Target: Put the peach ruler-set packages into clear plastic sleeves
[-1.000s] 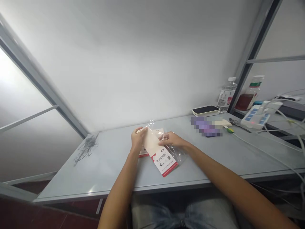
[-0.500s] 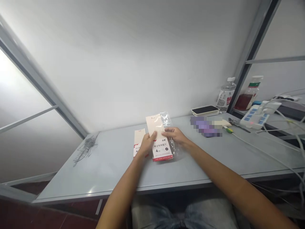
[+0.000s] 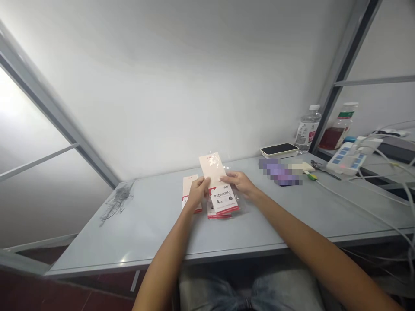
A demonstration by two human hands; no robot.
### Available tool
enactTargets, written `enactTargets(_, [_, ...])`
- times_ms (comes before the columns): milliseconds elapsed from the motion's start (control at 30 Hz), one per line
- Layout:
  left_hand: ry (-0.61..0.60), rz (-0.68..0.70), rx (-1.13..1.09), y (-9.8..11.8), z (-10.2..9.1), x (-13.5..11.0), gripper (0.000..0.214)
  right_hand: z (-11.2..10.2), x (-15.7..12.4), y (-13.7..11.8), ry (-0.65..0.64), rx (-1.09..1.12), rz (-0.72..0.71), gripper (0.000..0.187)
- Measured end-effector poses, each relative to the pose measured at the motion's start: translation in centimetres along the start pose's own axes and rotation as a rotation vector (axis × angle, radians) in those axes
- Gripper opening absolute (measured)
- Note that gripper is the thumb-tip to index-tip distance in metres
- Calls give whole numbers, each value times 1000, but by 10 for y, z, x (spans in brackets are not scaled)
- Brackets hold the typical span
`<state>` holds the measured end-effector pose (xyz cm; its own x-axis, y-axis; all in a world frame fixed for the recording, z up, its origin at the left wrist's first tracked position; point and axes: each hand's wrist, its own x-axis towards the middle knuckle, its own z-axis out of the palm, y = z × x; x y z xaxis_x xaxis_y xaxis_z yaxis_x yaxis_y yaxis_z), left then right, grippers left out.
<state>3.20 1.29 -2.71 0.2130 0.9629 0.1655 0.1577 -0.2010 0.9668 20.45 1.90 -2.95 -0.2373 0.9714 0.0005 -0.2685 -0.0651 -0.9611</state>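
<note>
A cream, white and red ruler set packet (image 3: 224,199) in clear plastic is tilted above the desk, gripped by both hands. My left hand (image 3: 197,192) is closed on its left edge, thumb on the front. My right hand (image 3: 242,183) pinches the right edge, along with some loose clear film. Under its lower end shows another like packet (image 3: 211,214), mostly covered; whether a hand also grips that one is unclear. To the left, partly behind my left hand, a further packet (image 3: 189,183) lies on the grey desk (image 3: 155,216).
A phone (image 3: 279,150) and a water bottle (image 3: 307,129) stand at the back right. Nearer are a blurred purple item (image 3: 279,172), keys (image 3: 319,165) and a white power strip (image 3: 348,157) with cables. Crumpled dark mesh or marking (image 3: 118,198) is at the left.
The front packet has shifted slightly right and up at its lower end, uncovering a second packet beneath it. Both hands keep nearly the same place.
</note>
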Motion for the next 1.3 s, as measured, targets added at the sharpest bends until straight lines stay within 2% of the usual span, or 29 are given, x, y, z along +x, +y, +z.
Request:
enactTargets(100, [-67, -9, 39, 5, -6, -1, 39, -5, -1, -5, 22, -4, 2, 27])
enactTargets(200, [-68, -16, 109, 7, -9, -2, 40, -4, -3, -5, -11, -13, -1, 28])
enactTargets(367, [25, 12, 237, 1, -10, -1, 45, 1, -3, 0, -36, -53, -35, 33])
enactTargets(500, [113, 56, 297, -4, -7, 1, 39, -1, 0, 2, 16, -114, -91, 36])
enactTargets(700, [160, 76, 340, -8, -2, -2, 33, 2, 0, 5, 71, -257, -186, 32])
enactTargets(900, [171, 84, 299, -7, 5, -6, 32, 12, -3, 10, 42, -320, -214, 36])
enactTargets(1167, [42, 75, 119, 2, 7, -8, 37, 11, -3, 8, 47, -291, -200, 36])
enactTargets(1300, [8, 32, 43, -1, 5, -3, 37, 11, -4, 6, 2, -247, -181, 37])
